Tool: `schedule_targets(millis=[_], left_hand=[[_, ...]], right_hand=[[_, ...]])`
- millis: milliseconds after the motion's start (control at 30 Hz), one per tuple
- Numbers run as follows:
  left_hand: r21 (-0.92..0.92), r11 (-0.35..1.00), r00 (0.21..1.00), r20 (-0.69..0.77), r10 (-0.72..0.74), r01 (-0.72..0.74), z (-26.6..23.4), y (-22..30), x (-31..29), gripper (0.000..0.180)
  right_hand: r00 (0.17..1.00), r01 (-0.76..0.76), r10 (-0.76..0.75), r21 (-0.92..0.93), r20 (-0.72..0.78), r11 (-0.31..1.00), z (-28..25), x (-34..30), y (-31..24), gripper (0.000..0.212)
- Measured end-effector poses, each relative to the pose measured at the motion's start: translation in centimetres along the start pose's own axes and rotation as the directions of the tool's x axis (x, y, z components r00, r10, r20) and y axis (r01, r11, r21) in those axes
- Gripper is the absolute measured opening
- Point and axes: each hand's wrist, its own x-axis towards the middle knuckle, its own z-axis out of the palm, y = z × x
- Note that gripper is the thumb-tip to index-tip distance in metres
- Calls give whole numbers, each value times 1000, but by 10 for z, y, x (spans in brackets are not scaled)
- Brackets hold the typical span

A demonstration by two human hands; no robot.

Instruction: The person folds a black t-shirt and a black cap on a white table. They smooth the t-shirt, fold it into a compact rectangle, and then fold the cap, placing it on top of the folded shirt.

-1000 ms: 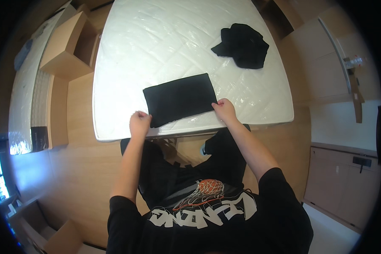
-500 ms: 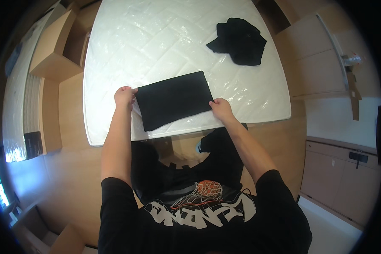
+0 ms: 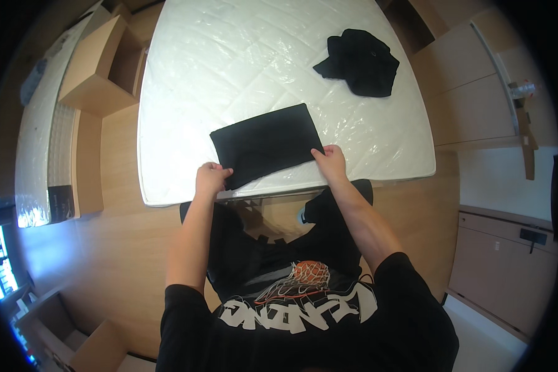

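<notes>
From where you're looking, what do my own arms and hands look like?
Your left hand and right hand are ungloved. Your forearms are bare below short black sleeves. I see no watch or bracelet on either wrist.

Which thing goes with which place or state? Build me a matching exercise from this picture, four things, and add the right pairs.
Things:
1. Folded black cloth
2. Loose black cloth
3. Left hand
4. Right hand

Places or states:
A. At the folded black cloth's near right corner
B. Uneven in outline, touched by neither hand
C. At the folded black cloth's near left corner
D. Laid out as a neat rectangle

Right pairs: 1-D, 2-B, 3-C, 4-A
</notes>
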Motion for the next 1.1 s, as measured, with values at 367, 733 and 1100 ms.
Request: schedule_targets(millis=[367,733,1100], left_hand=[[-13,1000,999,-39,-7,6,9,-48,12,15],[-487,856,979,-7,-203,174,31,-50,-15,16],[-559,816,989,62,-138,148,15,-62,-15,15]], right_hand=[[701,-703,441,440,561,559,41,-41,-25,37],[727,-661,467,329,503,674,54,-47,-40,33],[682,-638,400,231,612,734,58,-56,-36,23]])
